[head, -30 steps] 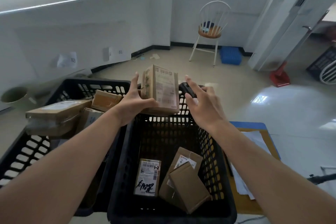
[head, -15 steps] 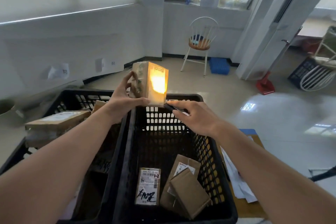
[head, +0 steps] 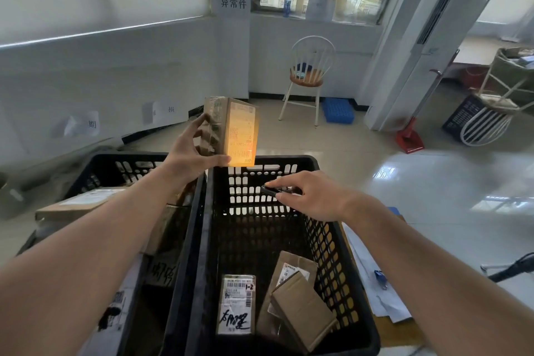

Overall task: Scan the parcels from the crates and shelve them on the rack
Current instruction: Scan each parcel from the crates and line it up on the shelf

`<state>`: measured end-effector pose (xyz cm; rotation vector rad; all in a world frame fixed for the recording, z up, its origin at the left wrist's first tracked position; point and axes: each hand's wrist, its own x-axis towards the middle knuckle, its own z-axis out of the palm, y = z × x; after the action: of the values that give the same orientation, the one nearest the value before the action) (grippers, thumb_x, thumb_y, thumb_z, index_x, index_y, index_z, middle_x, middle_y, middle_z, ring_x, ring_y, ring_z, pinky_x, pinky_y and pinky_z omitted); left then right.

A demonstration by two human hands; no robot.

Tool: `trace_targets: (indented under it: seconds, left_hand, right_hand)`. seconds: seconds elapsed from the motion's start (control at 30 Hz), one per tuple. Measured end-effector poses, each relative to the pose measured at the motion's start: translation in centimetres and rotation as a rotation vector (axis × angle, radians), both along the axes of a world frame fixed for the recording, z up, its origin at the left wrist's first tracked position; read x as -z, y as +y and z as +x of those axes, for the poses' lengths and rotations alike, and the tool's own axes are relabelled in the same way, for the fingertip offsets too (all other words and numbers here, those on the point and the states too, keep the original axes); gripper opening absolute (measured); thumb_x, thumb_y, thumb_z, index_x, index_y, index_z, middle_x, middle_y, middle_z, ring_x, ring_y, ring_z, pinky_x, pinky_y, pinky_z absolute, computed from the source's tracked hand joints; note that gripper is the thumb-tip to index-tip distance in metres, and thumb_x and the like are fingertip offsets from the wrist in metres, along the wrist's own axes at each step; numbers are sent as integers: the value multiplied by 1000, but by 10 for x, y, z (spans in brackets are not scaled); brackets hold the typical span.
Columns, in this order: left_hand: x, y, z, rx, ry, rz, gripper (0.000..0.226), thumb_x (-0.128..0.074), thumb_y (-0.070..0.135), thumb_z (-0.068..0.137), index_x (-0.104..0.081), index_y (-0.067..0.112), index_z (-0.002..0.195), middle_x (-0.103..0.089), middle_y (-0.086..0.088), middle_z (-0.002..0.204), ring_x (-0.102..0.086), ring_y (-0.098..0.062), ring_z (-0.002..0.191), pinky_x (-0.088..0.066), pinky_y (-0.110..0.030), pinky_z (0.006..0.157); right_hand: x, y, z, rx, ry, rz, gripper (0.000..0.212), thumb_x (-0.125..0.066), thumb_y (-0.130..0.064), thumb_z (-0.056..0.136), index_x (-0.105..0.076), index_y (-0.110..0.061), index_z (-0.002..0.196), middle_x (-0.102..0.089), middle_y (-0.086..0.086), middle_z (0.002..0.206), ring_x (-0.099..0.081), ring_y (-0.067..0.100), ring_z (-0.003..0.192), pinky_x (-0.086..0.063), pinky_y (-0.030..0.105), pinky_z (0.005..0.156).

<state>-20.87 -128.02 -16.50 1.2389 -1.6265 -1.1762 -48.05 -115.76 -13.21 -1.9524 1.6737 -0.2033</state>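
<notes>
Overhead, left hand (head: 190,154) clamped around upright cardboard parcel (head: 231,131), right hand (head: 309,196) pinching slim black scanner (head: 276,190).

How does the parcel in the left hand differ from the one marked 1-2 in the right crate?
The held parcel stands upright in the air, gripped by the left hand; the 1-2 parcel lies flat on the crate floor. The held parcel's label glows orange; the 1-2 parcel's label is unlit and carries black handwriting. Both are brown boxes with printed labels.
</notes>
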Motion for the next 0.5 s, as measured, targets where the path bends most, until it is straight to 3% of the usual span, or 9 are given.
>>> trace_targets:
  seconds: [0.13,0.23,0.3,0.4,0.5]
  left_hand:
    - [-2,0,-4,12,-50,-35,106,-93,5,75,-37,33,160,-56,-2,139,-67,-26,116,-55,-29,91]
    - [-3,-1,-6,27,-53,-46,104,-93,6,75,-39,35,158,-56,-4,141,-65,-29,122,-56,-45,104]
    - [-4,-2,-7,34,-57,-51,102,-92,5,75,-40,34,158,-57,-4,139,-66,-28,119,-56,-48,105]
    - [-4,-4,-10,42,-89,-59,105,-92,3,75,-37,31,160,-55,-2,138,-64,-25,118,-56,-32,94]
    - [-5,-4,-13,50,-154,-72,109,-92,4,76,-32,27,164,-51,1,139,-56,-16,120,-45,-15,79]
  right_hand:
    - [-5,0,1,-8,-11,15,38,-55,-44,108,-58,-49,146,-65,-10,136,-62,14,119,-49,35,105]
    - [-9,0,3,-20,-3,31,38,-54,-43,108,-58,-49,145,-60,-9,147,-58,14,128,-44,35,108]
    - [-11,0,4,-25,4,40,38,-54,-43,108,-58,-49,146,-58,-9,149,-55,14,131,-42,33,107]
    - [-12,-1,4,-22,1,21,38,-54,-43,109,-58,-49,146,-61,-10,144,-57,14,128,-44,33,106]
    - [-12,-4,4,-18,-4,-15,39,-55,-44,108,-58,-48,146,-65,-10,138,-62,12,119,-49,36,106]
